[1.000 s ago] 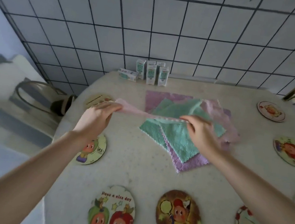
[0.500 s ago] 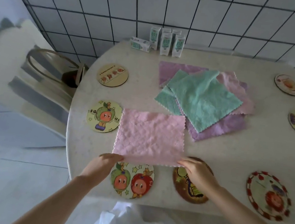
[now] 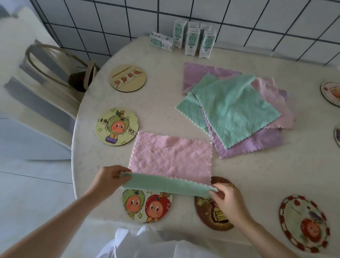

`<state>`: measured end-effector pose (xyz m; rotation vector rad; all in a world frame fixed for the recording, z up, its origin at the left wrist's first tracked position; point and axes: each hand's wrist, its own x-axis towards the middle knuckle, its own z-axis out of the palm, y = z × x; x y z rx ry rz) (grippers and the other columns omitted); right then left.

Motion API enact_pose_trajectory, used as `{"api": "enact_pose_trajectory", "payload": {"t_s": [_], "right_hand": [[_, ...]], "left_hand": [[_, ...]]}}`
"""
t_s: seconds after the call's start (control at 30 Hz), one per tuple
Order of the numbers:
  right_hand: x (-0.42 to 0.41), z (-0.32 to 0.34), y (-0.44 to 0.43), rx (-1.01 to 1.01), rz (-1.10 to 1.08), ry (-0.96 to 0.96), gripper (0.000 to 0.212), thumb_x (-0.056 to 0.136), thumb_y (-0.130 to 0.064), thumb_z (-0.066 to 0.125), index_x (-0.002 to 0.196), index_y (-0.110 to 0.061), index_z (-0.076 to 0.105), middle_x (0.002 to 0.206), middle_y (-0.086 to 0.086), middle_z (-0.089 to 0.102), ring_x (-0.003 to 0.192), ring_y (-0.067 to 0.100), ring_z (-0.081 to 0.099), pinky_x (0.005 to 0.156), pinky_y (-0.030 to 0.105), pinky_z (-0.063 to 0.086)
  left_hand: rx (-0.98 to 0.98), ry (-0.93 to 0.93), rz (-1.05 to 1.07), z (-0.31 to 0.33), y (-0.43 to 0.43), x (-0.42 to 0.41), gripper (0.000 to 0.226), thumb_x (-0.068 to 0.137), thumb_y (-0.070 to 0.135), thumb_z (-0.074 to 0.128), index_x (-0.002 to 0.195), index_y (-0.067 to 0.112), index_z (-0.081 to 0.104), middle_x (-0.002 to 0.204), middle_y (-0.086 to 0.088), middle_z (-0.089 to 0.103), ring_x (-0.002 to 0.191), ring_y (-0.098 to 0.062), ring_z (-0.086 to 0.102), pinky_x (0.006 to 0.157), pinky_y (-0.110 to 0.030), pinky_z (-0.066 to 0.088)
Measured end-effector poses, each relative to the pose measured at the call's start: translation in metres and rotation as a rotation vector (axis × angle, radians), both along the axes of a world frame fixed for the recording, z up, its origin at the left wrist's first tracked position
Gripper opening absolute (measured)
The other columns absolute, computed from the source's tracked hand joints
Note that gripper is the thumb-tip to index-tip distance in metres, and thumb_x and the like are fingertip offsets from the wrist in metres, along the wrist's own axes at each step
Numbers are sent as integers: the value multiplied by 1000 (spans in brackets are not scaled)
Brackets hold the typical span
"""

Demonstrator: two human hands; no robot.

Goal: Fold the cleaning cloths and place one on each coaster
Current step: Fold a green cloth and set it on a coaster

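A: Head view, lower centre: our left hand (image 3: 108, 178) and right hand (image 3: 226, 199) each pinch a near corner of the pink cloth (image 3: 171, 156), its green underside turned up

B: Uneven hands would skew the fold. No containers; milk cartons (image 3: 192, 38) at top centre

Soft, even daylight, moderately bright, with a cool bluish cast. Shadows are faint; a dim one lies under the cloth pile (image 3: 233, 109). No glare. Wide-angle bending curves the tile lines (image 3: 138, 4) and worktop (image 3: 247, 161) rim. Left edge is smeared; detail is slightly soft.
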<state>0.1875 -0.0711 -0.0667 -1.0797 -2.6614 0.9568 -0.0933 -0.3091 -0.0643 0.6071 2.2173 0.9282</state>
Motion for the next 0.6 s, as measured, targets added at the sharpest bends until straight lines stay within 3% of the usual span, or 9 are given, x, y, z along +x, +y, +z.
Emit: {"api": "enact_pose_trajectory", "payload": {"t_s": [0.07, 0.17, 0.37, 0.47, 0.6], "right_hand": [[-11, 8, 8, -83, -89, -8, 8, 83, -17, 70, 75, -15, 68, 68, -3, 65, 62, 10, 59, 61, 29, 47], [-30, 10, 23, -174, -136, 17, 30, 88, -19, 63, 61, -18, 52, 54, -3, 49, 50, 9, 42, 50, 25, 33], [-70, 0, 58, -229, -278, 16, 11, 90, -18, 62, 85, -9, 64, 67, 2, 61, 58, 15, 53, 52, 18, 40], [-84, -6, 70, -277, -370, 23, 19, 91, -20, 61, 98, -4, 67, 82, 3, 64, 72, 18, 57, 66, 29, 45], [-94, -16, 83, -280, -431, -2, 24, 91, -19, 61, 105, -1, 66, 92, 9, 64, 80, 16, 54, 72, 23, 37]], "left_hand": [[40, -46, 113, 3, 13, -6, 17, 81, 7, 70, 93, 19, 73, 82, 4, 70, 77, -12, 64, 67, -19, 50], [75, -114, 236, 2, 33, -17, 17, 83, 7, 68, 97, 14, 73, 86, 1, 72, 82, -18, 67, 76, -32, 57], [60, -110, 306, -7, 80, -44, 17, 84, 6, 64, 82, 22, 66, 82, -4, 69, 86, -31, 65, 82, -46, 56], [28, -76, 299, -14, 96, -56, 15, 84, 6, 65, 80, 20, 67, 79, -7, 68, 77, -27, 62, 80, -47, 56], [-8, -41, 291, -29, 104, -66, 7, 84, 10, 66, 83, 17, 69, 77, -6, 68, 78, -30, 64, 78, -49, 56]]}}
